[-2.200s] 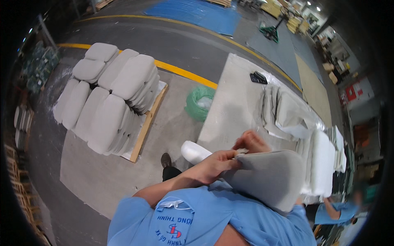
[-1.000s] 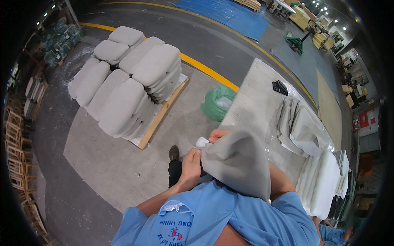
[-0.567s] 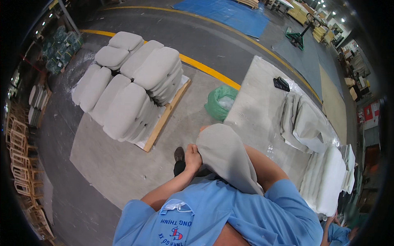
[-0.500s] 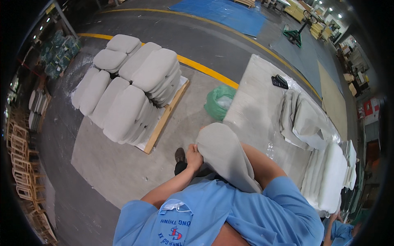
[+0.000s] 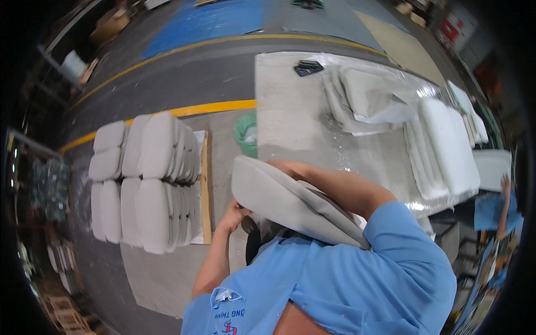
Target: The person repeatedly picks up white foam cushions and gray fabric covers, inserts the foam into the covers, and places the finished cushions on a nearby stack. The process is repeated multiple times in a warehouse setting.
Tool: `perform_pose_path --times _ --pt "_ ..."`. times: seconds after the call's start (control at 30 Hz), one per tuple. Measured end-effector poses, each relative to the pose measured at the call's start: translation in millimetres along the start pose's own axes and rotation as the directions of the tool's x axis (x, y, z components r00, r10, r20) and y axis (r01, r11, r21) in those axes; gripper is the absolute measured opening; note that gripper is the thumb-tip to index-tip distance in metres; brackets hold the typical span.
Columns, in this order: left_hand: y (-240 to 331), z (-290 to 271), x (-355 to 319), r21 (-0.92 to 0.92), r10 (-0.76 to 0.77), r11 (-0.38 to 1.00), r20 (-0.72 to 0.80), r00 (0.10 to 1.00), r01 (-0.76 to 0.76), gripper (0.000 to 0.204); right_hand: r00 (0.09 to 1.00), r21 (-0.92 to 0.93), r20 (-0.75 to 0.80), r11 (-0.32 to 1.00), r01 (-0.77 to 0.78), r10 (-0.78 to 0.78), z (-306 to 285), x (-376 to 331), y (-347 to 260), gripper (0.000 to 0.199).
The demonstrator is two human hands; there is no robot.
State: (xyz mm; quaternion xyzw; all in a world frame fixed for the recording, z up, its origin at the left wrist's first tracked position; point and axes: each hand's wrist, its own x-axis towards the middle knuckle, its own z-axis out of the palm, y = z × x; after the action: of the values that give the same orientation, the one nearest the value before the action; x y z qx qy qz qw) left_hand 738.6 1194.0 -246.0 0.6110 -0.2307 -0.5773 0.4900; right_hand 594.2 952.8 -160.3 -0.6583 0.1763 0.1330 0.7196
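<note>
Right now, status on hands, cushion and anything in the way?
Left hand at left edge of grey cushion, grip unclear. Right hand mostly hidden behind it. Cushion slanted in front of blue shirt; table just beyond.

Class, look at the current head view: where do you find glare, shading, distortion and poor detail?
Head view: glare streaks the plastic on the table; the grey cushion is pale on top, darker in its folds; the far yellow floor line bows; the wrapped bundles look dim and soft; the corners fall to black.
</note>
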Motion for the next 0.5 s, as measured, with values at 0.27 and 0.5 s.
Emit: perform_pose_path --times 0.27,0.5 --pt "30.7 -6.7 28.4 0.512 0.137 0.837 0.149 0.979 -0.195 0.049 0.994 0.356 0.108 0.933 -0.060 0.023 -11.8 -32.7 -26.0 0.060" --pt "17.1 -20.5 49.3 0.590 0.111 0.765 0.275 0.955 -0.259 0.043 0.938 0.070 0.219 0.955 -0.289 0.268 -52.0 -128.5 -34.0 0.077"
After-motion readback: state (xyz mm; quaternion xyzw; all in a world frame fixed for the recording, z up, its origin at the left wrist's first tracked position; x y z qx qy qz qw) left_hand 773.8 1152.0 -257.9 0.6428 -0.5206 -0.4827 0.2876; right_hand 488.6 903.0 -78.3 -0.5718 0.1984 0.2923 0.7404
